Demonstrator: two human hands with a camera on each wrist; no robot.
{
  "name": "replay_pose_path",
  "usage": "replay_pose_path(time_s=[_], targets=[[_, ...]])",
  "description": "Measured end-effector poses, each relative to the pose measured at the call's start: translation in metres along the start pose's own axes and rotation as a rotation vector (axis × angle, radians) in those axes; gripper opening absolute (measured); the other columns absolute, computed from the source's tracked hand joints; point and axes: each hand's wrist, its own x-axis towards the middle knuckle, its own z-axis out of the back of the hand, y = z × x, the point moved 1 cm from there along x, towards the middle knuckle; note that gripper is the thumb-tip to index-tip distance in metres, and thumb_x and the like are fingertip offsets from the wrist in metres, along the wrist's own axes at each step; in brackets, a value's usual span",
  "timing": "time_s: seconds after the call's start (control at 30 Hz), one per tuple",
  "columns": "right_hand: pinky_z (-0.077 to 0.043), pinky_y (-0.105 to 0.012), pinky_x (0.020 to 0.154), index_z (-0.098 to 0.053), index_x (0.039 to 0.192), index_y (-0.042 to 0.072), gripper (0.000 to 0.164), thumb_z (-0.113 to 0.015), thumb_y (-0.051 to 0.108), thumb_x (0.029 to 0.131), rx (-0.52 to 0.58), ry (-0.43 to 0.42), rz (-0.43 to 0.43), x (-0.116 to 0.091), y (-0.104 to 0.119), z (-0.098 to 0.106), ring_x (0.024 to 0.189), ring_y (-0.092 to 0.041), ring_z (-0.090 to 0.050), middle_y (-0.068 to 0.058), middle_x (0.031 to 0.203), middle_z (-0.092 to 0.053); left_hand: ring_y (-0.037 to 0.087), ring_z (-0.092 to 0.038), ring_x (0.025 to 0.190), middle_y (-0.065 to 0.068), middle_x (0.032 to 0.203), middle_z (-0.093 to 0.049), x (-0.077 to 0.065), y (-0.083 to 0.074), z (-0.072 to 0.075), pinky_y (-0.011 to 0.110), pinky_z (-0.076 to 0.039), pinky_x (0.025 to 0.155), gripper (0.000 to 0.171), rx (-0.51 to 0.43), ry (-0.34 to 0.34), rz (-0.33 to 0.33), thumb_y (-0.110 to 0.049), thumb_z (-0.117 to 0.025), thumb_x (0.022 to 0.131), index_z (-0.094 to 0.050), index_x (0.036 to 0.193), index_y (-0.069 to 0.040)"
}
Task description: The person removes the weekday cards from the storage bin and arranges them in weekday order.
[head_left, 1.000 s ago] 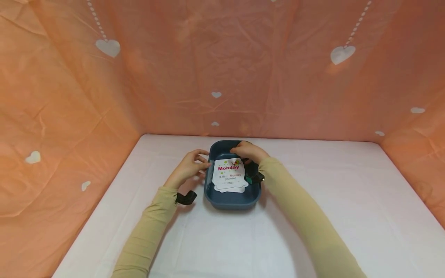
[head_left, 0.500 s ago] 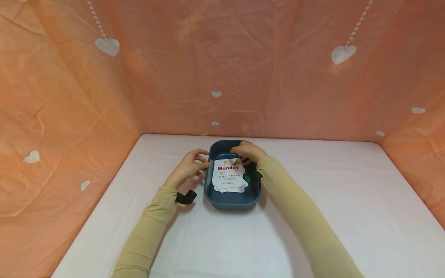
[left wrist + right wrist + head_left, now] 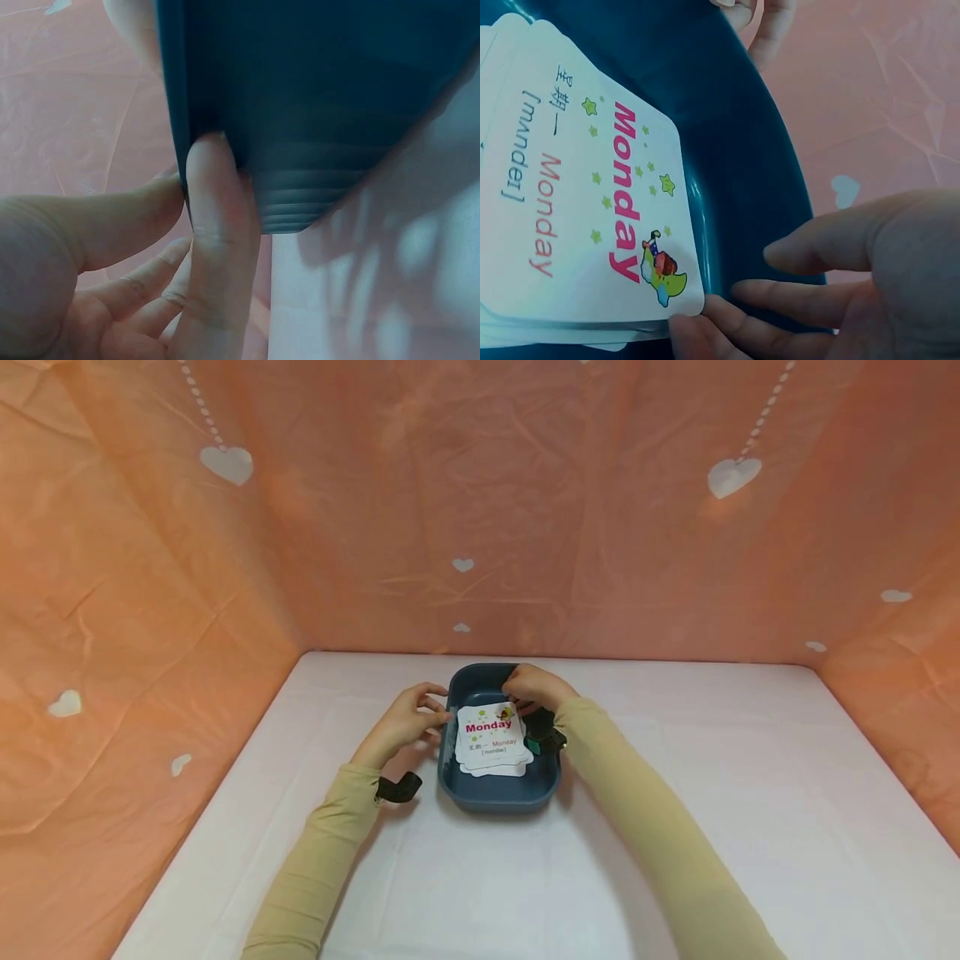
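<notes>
Head, tray (image 3: 498, 795): dark blue, on the white table (image 3: 465, 877); its far right corner lies hidden behind the right hand (image 3: 542, 687).
Head, cards (image 3: 491, 735): a stack inside the tray, the top one reading "Monday"; the smallest print is hard to make out.
Head, left hand (image 3: 408, 718): at the tray's left rim; the fingertips are partly hidden.
Head, wrist units: black, one at each wrist; the right unit (image 3: 546, 741) covers part of the tray's right side.
Head, sleeves (image 3: 648, 814): beige, cut off at the lower edge.
Left wrist, left hand: pinches the tray's rim, one finger against the wall, thumb at the edge.
Left wrist, tray: cut off above; ridges low on the wall, blurred.
Right wrist, right hand: thumb and fingers apart, fingertips touching a corner of the stack; palm cut off at right.
Right wrist, cards: cut off at left; lower faces hidden, count cannot be told.
</notes>
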Motion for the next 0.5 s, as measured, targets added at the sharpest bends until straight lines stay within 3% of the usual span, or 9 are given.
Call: replay_pose_path(time_s=[0.23, 0.5], targets=[[-0.054, -0.037, 0.079, -0.055, 0.127, -0.007, 0.042, -0.058, -0.007, 0.085, -0.003, 0.004, 0.066, -0.0025, 0.0004, 0.0024, 0.075, -0.02, -0.057, -0.017, 0.109, -0.055, 0.021, -0.066, 0.069, 0.018, 0.096, -0.057, -0.0025, 0.0, -0.0003, 0.04, -0.057, 0.063, 0.045, -0.016, 0.007, 0.001, -0.001, -0.064, 0.09, -0.046, 0.131, 0.003], [-0.055, -0.033, 0.075, -0.054, 0.126, -0.007, 0.052, -0.066, -0.015, 0.077, 0.058, 0.063, 0.089, -0.0038, -0.0004, 0.0067, 0.068, -0.016, -0.057, -0.009, 0.081, -0.056, 0.02, -0.065, 0.066, 0.018, 0.098, -0.057, -0.0008, -0.0012, -0.0004, 0.041, -0.057, 0.064, 0.046, -0.005, 0.003, 0.007, 0.0, -0.064, 0.09, -0.046, 0.132, 0.001]])
